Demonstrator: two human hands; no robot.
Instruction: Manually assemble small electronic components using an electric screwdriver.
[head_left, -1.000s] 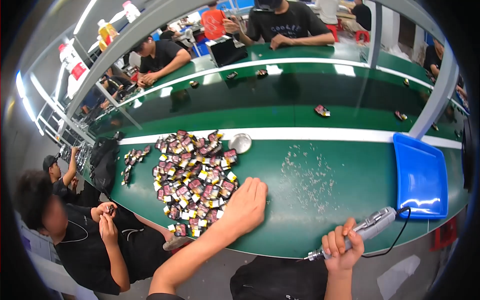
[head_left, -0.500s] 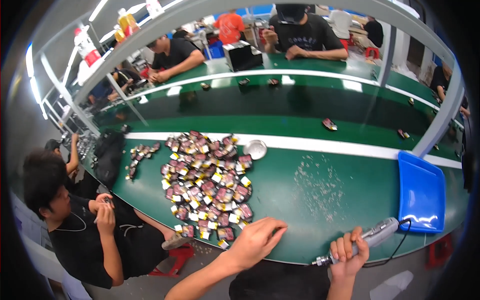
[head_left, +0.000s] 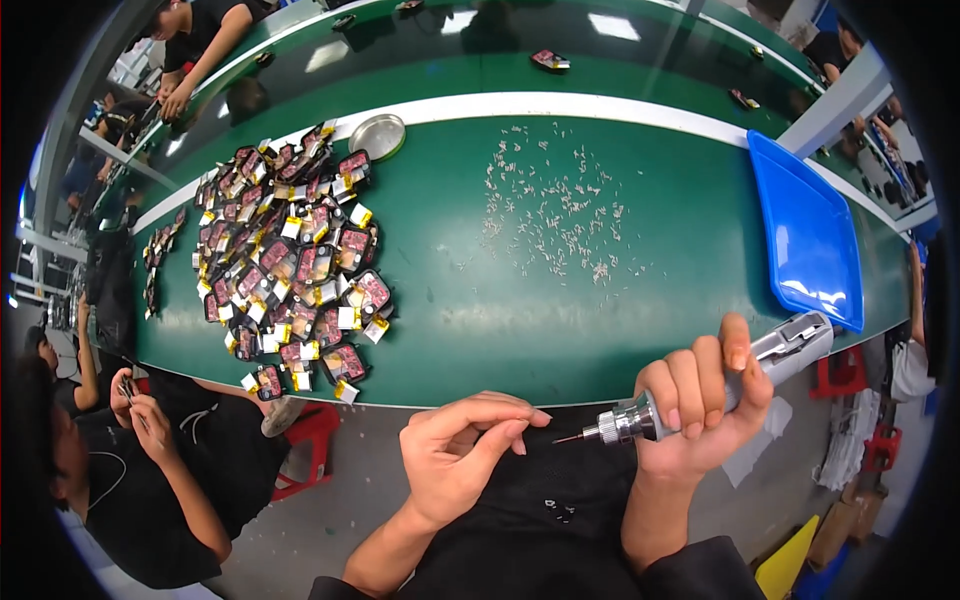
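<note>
A right hand (head_left: 700,400) grips an electric screwdriver (head_left: 800,345), its thin bit (head_left: 568,439) aimed toward nine o'clock at the left hand (head_left: 455,455), whose fingertips (head_left: 514,429) nearly meet, contents unclear: a slip could jab them, a bump scatter small white pieces (head_left: 600,271) at twelve o'clock.

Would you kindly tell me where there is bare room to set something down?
On the green tabletop, one bare patch lies between the heap of dark units and the scattered pale pieces, another between those pieces and the blue tray. It is crowded on the left, where the heap sits with the metal dish at its far end.
</note>
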